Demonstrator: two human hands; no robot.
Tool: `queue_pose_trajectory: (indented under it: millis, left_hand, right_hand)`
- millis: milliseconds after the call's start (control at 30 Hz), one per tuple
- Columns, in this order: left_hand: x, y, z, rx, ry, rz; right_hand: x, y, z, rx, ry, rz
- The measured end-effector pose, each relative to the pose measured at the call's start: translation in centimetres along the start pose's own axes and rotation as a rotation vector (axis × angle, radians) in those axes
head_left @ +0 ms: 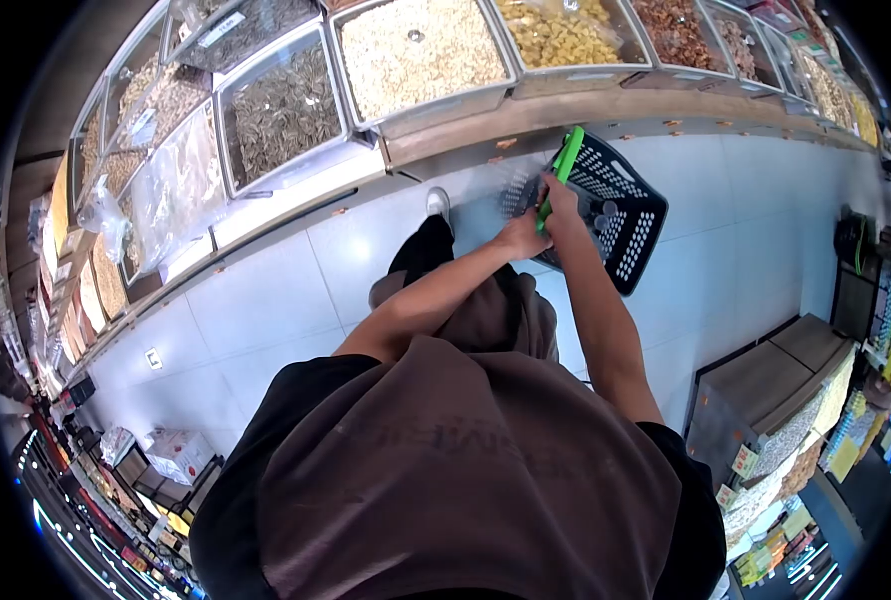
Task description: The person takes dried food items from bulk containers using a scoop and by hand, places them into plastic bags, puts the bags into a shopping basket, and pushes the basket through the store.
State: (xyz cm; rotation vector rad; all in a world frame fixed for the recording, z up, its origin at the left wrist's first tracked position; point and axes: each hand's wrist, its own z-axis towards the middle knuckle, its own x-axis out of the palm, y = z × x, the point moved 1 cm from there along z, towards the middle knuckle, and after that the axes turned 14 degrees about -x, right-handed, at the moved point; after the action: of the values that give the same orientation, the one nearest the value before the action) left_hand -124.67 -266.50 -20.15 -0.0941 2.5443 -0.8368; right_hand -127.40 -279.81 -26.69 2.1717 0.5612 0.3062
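Note:
A dark shopping basket (649, 215) with perforated sides hangs or stands in front of me at the right; I cannot tell whether it touches the floor. Its bright green handle (569, 155) sticks up toward the shelf edge. My right hand (562, 203) is closed around the handle near its middle. Just below it, my left hand (524, 238) is closed at the handle's lower end, close to the right wrist. Part of the basket's left side looks blurred and see-through. Its inside is partly hidden by my hands and forearm.
Ahead runs a wooden counter (446, 140) with clear bins of dried goods: small dark dried fish (281, 110), pale flakes (421, 55) and yellow pieces (566, 35). Plastic bags (181, 180) hang at the left. A low display stand (766, 380) is at the right. My shoe (438, 203) is on the tiled floor (246, 310).

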Motion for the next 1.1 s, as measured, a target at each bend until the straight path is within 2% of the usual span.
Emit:
queue_pose_trajectory:
  millis: [67,200,300,333,467,667,733,767,900,967,1033,1100]
  left_hand:
    - [0.6,0.0,2.3,0.034,-0.13,-0.035]
    - [-3.4,-1.0,5.6,0.108,-0.148,0.103]
    - [-5.6,-1.9,7.6,0.181,-0.1,0.242]
    - [-6.5,-2.1,8.3,0.253,-0.132,0.236]
    - [-9.8,-4.3,9.4,0.271,-0.167,0.357]
    - [-12.6,-6.7,11.1,0.382,-0.241,0.504]
    - [-13.0,-7.1,11.7,0.513,-0.379,0.608]
    - [-13.1,-7.1,12.1,0.512,-0.358,0.611]
    - [-13.0,-7.1,12.5,0.417,-0.352,0.625]
    - [-12.8,-6.1,12.5,0.266,-0.365,0.47]
    - [-12.6,-4.9,11.5,0.195,-0.215,0.491]
    - [-10.5,-1.0,12.0,0.095,-0.091,0.519]
  right_hand:
    - [1.0,1.4,1.2,0.025,-0.016,0.197]
    - [2.0,4.4,2.6,0.055,0.072,0.32]
    - [2.2,5.2,4.2,0.04,0.059,0.339]
    - [2.5,5.8,4.6,0.044,0.057,0.331]
    - [3.7,6.9,6.1,-0.025,0.026,0.329]
    - [4.8,9.7,7.7,-0.128,-0.127,0.055]
    - [4.9,9.9,8.3,-0.172,-0.097,0.095]
    - [4.7,9.7,8.3,-0.221,-0.065,0.135]
    - [4.5,9.7,6.3,-0.148,0.001,0.174]
    - [3.7,8.4,5.2,-0.201,0.01,0.19]
    - [2.3,6.4,3.0,-0.144,-0.072,0.139]
    - [-0.3,1.0,1.4,-0.142,-0.165,0.134]
